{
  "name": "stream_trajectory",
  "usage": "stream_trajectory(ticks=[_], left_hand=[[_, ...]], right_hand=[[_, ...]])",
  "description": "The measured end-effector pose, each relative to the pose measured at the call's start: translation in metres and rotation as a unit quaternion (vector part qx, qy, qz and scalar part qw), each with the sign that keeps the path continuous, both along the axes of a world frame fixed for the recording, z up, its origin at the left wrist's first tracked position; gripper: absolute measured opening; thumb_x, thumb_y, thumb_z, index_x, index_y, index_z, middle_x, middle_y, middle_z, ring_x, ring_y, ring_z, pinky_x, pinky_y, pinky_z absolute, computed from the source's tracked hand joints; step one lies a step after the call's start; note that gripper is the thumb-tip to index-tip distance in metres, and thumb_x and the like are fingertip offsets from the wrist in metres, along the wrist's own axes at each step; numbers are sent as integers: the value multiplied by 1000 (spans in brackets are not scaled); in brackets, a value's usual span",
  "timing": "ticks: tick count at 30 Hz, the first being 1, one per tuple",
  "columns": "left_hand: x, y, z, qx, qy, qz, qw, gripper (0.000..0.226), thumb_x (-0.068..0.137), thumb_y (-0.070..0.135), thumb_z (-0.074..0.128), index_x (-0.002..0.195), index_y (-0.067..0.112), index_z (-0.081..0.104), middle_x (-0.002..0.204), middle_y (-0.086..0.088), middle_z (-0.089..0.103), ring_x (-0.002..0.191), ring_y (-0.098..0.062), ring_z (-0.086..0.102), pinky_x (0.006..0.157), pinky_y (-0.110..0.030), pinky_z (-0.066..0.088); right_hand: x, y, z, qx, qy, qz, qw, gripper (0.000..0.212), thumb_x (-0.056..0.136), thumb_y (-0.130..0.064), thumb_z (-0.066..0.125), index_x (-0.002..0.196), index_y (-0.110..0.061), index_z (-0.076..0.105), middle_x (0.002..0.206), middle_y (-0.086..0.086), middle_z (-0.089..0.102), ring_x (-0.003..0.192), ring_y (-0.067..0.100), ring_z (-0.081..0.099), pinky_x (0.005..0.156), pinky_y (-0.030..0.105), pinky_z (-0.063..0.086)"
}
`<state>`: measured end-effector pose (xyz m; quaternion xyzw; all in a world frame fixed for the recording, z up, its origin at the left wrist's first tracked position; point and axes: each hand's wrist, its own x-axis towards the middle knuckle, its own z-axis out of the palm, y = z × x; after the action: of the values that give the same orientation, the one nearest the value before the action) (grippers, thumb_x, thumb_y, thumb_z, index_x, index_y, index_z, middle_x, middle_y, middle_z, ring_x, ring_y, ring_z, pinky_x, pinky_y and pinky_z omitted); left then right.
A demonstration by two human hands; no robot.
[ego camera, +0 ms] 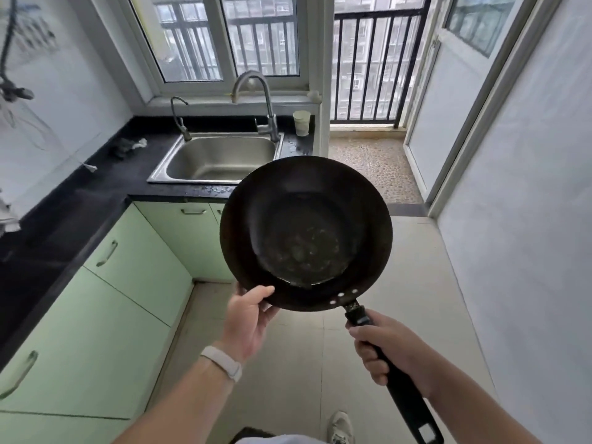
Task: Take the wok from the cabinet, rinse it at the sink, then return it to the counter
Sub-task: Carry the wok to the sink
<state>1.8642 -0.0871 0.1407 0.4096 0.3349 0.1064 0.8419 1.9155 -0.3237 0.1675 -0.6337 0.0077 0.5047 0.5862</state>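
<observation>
A dark round wok (306, 233) with a long black handle hangs in the air above the floor, in front of the sink corner. My right hand (386, 349) is closed around the handle close to the bowl. My left hand (248, 318) grips the near left rim, thumb over the edge. The steel sink (217, 160) lies behind and left of the wok, set in the black counter (96, 190). A tall curved tap (269, 116) stands at the sink's back right corner. All the pale green cabinet doors (134, 267) in view are closed.
A small second tap (179, 118) stands at the sink's back left. A white cup (301, 122) sits on the counter right of the tall tap. A dark rag (126, 147) lies left of the sink. A balcony doorway (368, 136) opens on the right; tiled floor spreads below.
</observation>
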Motion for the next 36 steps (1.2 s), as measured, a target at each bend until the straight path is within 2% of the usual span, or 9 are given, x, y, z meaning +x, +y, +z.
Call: stream_trajectory(ticks=[5,10,15,18,21,26,31,36], left_hand=[[35,16,3,2,1,27,1000,46,91,-13,51,130,9,58,119,-20,70,102,-32,65,104,-55,50],[70,44,-5,-6,-6,42,999,45,90,-12,52,131,7,58,119,-21,68,103,-33,63,96,-50,55],[112,81,-17,-32,-12,50,998,43,92,-14,49,126,10,59,110,-18,71,94,-29,68,98,-53,53],[149,114,-25,-38,-15,44,998,41,92,-14,49,123,11,60,108,-16,73,87,-25,72,94,-49,55],[187,153,-29,-54,-21,36,998,41,92,-13,49,124,11,61,110,-17,73,91,-27,72,96,-49,54],[241,220,-28,-66,-37,13,997,42,94,-12,48,126,12,60,112,-15,73,92,-25,72,87,-43,57],[278,272,-28,-68,-37,2,997,42,94,-12,49,128,12,59,110,-14,74,93,-26,72,89,-44,57],[294,302,-34,-82,-25,19,996,41,93,-12,50,125,12,59,103,-11,73,83,-21,70,93,-44,56]], right_hand=[[49,16,6,7,-4,31,999,5,97,-9,52,97,-12,48,58,1,41,42,13,33,38,23,34],[92,45,8,-5,-4,52,999,4,98,-9,51,100,-12,49,58,2,41,43,13,34,38,23,34],[135,85,3,-22,-6,55,998,5,97,-9,51,97,-12,47,58,1,41,42,13,33,38,23,34],[168,119,3,-36,-12,47,998,5,98,-9,51,97,-12,47,59,2,41,42,13,33,38,22,34],[201,158,7,-50,-16,35,998,6,98,-9,50,95,-12,47,59,2,41,43,13,33,39,22,34],[250,224,10,-68,-15,16,997,5,98,-9,50,96,-12,46,59,1,40,43,13,32,39,22,34],[280,275,9,-66,-24,7,997,7,99,-9,49,96,-12,44,58,1,40,43,13,32,38,22,34],[303,303,4,-59,-18,23,998,8,98,-11,50,95,-14,43,60,1,41,45,13,32,39,23,35]])
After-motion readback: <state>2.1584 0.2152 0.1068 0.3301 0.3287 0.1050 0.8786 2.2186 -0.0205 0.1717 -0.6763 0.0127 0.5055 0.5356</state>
